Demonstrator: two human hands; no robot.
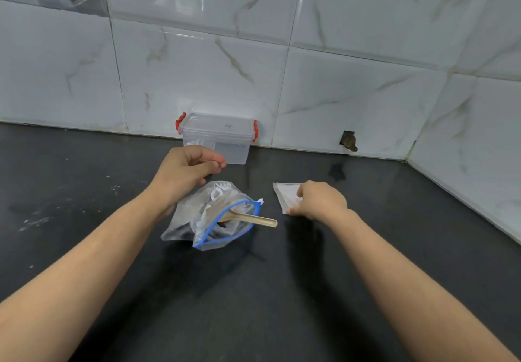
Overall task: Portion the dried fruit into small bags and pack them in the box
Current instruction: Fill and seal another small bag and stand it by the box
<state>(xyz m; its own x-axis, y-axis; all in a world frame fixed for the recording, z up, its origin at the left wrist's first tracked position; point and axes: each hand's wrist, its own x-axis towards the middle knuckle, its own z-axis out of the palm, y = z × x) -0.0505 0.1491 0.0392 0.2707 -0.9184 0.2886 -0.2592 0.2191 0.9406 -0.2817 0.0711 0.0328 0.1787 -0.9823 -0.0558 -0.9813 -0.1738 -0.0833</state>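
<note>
A clear zip bag [214, 218] with a blue seal lies open on the dark counter, dark dried fruit inside. A wooden spoon [253, 218] sticks out of its mouth to the right. My left hand [187, 172] hovers above and behind the bag, fingers loosely curled, holding nothing. My right hand [320, 201] rests on a stack of small clear bags [285, 194] to the right and pinches its near edge. The clear plastic box [218, 137] with red latches stands against the wall, lid on.
The black counter [84, 192] runs back to a white marble-tiled wall [338, 79], which turns a corner on the right. A small hole [348, 141] breaks the wall tile to the right of the box.
</note>
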